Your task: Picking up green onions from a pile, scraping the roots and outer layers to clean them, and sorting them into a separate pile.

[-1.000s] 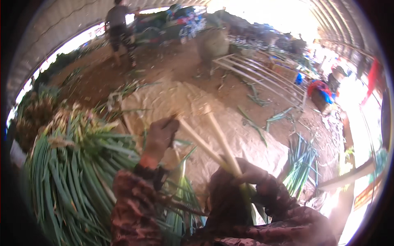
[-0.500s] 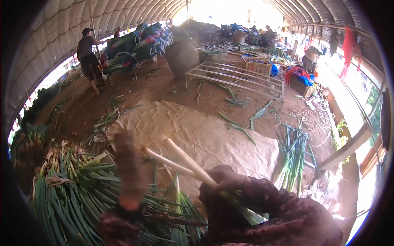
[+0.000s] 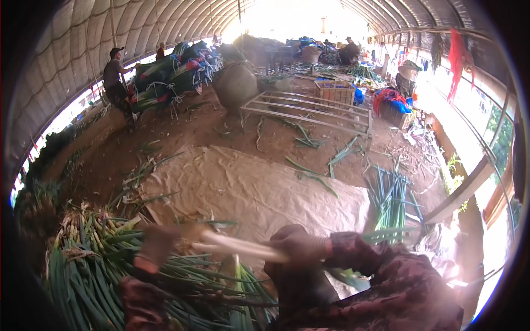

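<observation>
My right hand (image 3: 301,246) is closed around the long pale stems of green onions (image 3: 243,245), holding them roughly level, with green leaves trailing behind the wrist. Motion blurs my left hand (image 3: 157,243) beside the root end of these stems. Its fingers are smeared, so whether they grip the roots cannot be told. Under and beside my left arm lies a large pile of green onions (image 3: 91,265), white ends up and leaves toward me. A tan sheet (image 3: 248,182) spreads on the ground beyond my hands. Right of it lies a smaller bunch of green onions (image 3: 389,193).
Past the sheet, a slatted metal frame (image 3: 309,113) lies on the dirt, with a crate (image 3: 335,92) behind it. At the far left a person (image 3: 116,83) stands beside stacked onion bundles (image 3: 171,77). A slanted beam (image 3: 461,193) is at right.
My left hand has come down to the root end of the held onions. The stems have swung from slanting upward to nearly level. The person at far left leans back more.
</observation>
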Available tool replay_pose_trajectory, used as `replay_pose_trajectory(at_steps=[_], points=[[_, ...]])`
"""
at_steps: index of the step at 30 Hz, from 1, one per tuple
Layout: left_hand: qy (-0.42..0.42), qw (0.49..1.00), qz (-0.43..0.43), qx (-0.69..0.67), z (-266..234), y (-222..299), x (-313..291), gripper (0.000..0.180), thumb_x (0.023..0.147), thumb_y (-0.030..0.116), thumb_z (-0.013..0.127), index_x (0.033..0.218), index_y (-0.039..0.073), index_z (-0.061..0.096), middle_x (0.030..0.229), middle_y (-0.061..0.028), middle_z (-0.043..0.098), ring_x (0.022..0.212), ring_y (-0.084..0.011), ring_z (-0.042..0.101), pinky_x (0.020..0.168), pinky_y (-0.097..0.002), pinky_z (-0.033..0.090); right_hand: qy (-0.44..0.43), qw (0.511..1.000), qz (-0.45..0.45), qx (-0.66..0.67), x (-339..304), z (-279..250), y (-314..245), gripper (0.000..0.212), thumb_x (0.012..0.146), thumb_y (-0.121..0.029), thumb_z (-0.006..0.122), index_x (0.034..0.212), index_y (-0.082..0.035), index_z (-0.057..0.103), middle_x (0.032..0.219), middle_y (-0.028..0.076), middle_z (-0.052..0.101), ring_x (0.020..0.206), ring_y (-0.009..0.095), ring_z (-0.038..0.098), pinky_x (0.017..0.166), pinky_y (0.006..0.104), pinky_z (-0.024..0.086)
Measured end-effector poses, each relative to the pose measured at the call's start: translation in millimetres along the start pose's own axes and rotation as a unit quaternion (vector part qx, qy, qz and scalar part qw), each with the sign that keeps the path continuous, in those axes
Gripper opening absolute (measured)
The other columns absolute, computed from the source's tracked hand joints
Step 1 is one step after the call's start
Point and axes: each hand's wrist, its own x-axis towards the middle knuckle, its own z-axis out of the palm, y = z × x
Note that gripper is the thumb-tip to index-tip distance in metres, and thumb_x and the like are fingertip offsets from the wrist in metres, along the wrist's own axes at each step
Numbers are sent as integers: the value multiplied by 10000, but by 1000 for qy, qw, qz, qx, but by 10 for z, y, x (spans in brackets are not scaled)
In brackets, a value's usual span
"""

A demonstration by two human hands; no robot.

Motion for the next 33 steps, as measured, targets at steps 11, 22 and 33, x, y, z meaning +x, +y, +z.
replay_pose_trajectory(at_steps=[11, 22, 33], points=[[-53, 983, -119, -132, -1305, 572, 54, 1184, 599, 507, 865, 1464, -55, 282, 1473, -239, 372, 1386, -368, 346, 1151, -466, 246, -219, 947, 15, -235, 846, -762, -239, 783, 779, -277, 680, 1494, -344, 370, 830, 142, 645, 719, 347, 666, 650, 463, 524], [-102, 595, -310, -735, -667, 1313, -301, 560, 731, 188, 792, 1181, -30, 540, 858, -54, 608, 708, -149, 591, 642, -306, 503, 76, 877, -332, -338, 1938, -342, -412, 533, 784, -181, 667, 1301, -269, 572, 1000, 77, 641, 1071, 262, 600, 987, 460, 436], [-46, 220, -485, -845, 35, 2428, -321, 186, 806, 158, 729, 864, 22, 616, 684, -50, 597, 530, -171, 583, 494, -324, 497, 3, 618, 370, 694, 539, 2333, 323, 403, 935, -371, 595, 1162, -40, 616, 968, 141, 667, 836, 278, 645, 751, 399, 537]])
